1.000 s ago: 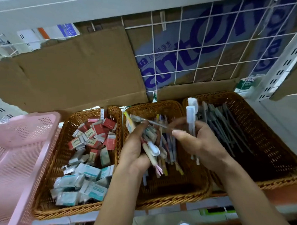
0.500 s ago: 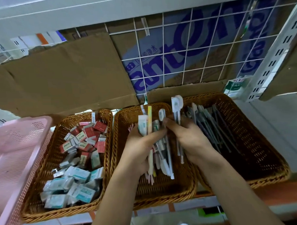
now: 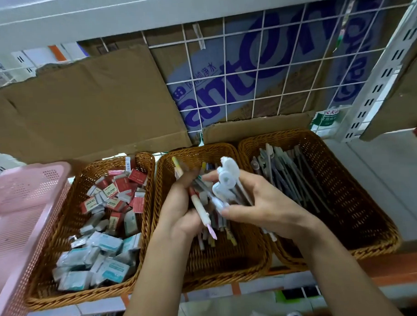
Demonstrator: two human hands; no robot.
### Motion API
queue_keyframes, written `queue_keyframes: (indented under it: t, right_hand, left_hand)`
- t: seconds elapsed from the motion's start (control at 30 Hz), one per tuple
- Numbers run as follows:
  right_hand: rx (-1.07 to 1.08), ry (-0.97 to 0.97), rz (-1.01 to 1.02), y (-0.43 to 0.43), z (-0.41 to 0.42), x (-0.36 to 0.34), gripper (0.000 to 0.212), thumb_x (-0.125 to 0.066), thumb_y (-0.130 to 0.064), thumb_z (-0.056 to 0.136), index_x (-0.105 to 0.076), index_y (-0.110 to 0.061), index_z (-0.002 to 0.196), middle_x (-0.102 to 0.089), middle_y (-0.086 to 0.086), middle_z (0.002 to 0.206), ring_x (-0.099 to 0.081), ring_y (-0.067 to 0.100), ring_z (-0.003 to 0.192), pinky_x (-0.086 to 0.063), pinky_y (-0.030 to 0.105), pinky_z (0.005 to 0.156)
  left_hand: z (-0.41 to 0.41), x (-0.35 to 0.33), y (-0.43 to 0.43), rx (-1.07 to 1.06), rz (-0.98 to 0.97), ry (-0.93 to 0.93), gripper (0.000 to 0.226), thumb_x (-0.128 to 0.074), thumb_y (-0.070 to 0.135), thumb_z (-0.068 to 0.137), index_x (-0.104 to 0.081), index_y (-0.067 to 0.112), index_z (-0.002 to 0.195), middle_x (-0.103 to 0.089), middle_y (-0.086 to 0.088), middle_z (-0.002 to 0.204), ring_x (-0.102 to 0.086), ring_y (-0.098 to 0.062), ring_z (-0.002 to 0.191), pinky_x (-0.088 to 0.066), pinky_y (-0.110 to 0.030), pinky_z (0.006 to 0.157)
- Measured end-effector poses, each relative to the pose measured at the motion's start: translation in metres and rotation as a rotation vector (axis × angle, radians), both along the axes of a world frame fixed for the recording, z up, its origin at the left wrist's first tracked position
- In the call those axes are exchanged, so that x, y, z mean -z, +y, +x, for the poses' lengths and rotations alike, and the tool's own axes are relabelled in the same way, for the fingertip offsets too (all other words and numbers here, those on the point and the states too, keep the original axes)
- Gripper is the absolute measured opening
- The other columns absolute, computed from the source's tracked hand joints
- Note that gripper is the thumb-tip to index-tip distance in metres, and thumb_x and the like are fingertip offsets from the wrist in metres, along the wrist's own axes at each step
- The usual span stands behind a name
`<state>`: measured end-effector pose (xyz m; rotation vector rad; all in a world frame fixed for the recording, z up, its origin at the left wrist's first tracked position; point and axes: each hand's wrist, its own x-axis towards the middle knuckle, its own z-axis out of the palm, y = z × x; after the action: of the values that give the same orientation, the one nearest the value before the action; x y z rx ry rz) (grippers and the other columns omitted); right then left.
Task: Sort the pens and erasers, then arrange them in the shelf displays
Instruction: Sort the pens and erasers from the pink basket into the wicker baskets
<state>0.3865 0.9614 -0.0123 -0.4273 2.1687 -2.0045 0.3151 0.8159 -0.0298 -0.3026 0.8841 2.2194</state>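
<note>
Three wicker baskets stand side by side on the shelf. The left basket [image 3: 62, 236] holds red-boxed and teal-wrapped erasers [image 3: 110, 224]. Over the middle basket [image 3: 231, 269] my left hand [image 3: 178, 207] grips a bundle of coloured pens [image 3: 201, 210], their tips pointing down. My right hand [image 3: 264, 203] grips several white-capped pens [image 3: 225, 181] just beside that bundle, caps up. The right basket [image 3: 362, 199] holds grey pens [image 3: 294, 170] lying lengthwise.
A pink perforated plastic basket [image 3: 21, 213] sits at the far left, overlapping the shelf edge. Cardboard [image 3: 93, 110] and a white wire grid [image 3: 258, 72] back the shelf. A slotted metal upright [image 3: 378, 83] stands at the right. Another shelf lies overhead.
Both hands have drawn closer together over the middle basket. The right hand's white-capped pens have tilted left, against the left hand's bundle. The camera view has shifted slightly.
</note>
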Motion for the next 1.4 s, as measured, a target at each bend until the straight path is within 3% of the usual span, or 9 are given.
queue_keyframes:
  t: [0.23,0.43,0.6,0.83,1.0,1.1,1.17,1.3,1.4]
  right_hand:
    - [-0.043,-0.024,0.038,0.006,0.0,0.0,0.044,-0.067,0.007,0.08,-0.058,-0.009,0.12,-0.068,-0.008,0.097,-0.066,0.009,0.095,-0.051,0.021,0.08]
    - [0.311,0.148,-0.336,-0.003,-0.002,-0.002,0.018,-0.047,-0.003,0.092,-0.058,0.001,0.106,-0.062,-0.012,0.062,-0.057,-0.001,0.053,-0.044,0.01,0.049]
    - [0.647,0.158,-0.673,0.011,-0.01,-0.005,0.018,-0.047,-0.03,0.089,-0.053,-0.013,0.086,-0.067,0.001,0.077,-0.067,0.02,0.081,-0.056,0.035,0.075]
    - [0.643,-0.146,-0.612,0.013,-0.011,0.001,0.019,-0.054,-0.003,0.09,-0.046,-0.015,0.079,-0.041,-0.005,0.056,-0.035,0.004,0.039,-0.029,0.015,0.034]
    - [0.421,-0.212,-0.57,-0.016,-0.014,0.003,0.021,-0.058,0.01,0.082,-0.061,-0.009,0.089,-0.063,-0.005,0.056,-0.06,0.008,0.048,-0.045,0.017,0.042]
    - [0.523,-0.177,-0.644,-0.026,-0.026,0.003,0.016,-0.06,0.006,0.083,-0.068,-0.008,0.087,-0.072,0.009,0.08,-0.07,0.02,0.073,-0.056,0.028,0.062]
    - [0.65,-0.185,-0.694,-0.023,-0.032,0.007,0.012,-0.059,0.003,0.084,-0.066,-0.005,0.09,-0.071,0.012,0.084,-0.07,0.026,0.08,-0.058,0.034,0.07]
    - [0.747,-0.223,-0.759,-0.012,-0.033,0.012,0.012,-0.061,0.001,0.083,-0.063,-0.003,0.095,-0.068,0.015,0.091,-0.068,0.031,0.088,-0.056,0.045,0.08]
    - [0.854,-0.172,-0.734,0.001,-0.032,0.013,0.005,-0.059,-0.004,0.087,-0.061,-0.009,0.087,-0.064,0.0,0.073,-0.065,0.01,0.066,-0.056,0.026,0.061]
  left_hand:
    - [0.003,-0.006,0.002,-0.045,0.032,-0.081,0.033,-0.055,0.024,0.09,-0.06,-0.007,0.098,-0.065,-0.023,0.092,-0.064,-0.037,0.094,-0.044,-0.055,0.091]
    - [0.005,-0.009,0.003,-0.175,0.087,-0.106,0.024,-0.056,0.023,0.091,-0.058,-0.001,0.089,-0.068,-0.022,0.088,-0.065,-0.034,0.088,-0.049,-0.052,0.082]
    - [0.006,-0.007,0.003,-0.289,0.041,-0.075,0.013,-0.057,0.012,0.087,-0.052,0.007,0.076,-0.063,-0.013,0.063,-0.061,-0.027,0.078,-0.047,-0.046,0.087]
    - [-0.006,-0.017,0.01,-0.498,0.285,-0.07,0.012,-0.063,0.012,0.078,-0.052,0.01,0.08,-0.06,-0.003,0.061,-0.066,-0.017,0.065,-0.053,-0.043,0.089]
    - [-0.012,-0.028,0.023,-0.427,0.425,-0.033,0.023,-0.06,0.019,0.07,-0.07,0.002,0.082,-0.062,-0.002,0.08,-0.047,-0.001,0.116,-0.029,-0.023,0.112]
    - [0.001,-0.035,0.036,-0.337,0.324,0.053,0.026,-0.052,0.018,0.073,-0.062,0.003,0.091,-0.063,-0.008,0.067,-0.067,-0.012,0.067,-0.059,-0.027,0.072]
    - [0.004,-0.032,0.04,-0.34,0.277,0.068,0.025,-0.05,0.013,0.073,-0.057,0.002,0.094,-0.061,-0.009,0.06,-0.061,-0.015,0.043,-0.055,-0.026,0.046]
    - [0.0,-0.015,0.041,-0.296,0.175,0.072,0.016,-0.059,0.013,0.072,-0.067,0.004,0.082,-0.065,-0.013,0.083,-0.067,-0.027,0.074,-0.05,-0.049,0.093]
    - [-0.002,-0.015,0.04,-0.326,0.141,0.036,0.021,-0.059,0.01,0.078,-0.068,0.003,0.059,-0.062,-0.009,0.063,-0.064,-0.019,0.056,-0.049,-0.042,0.094]
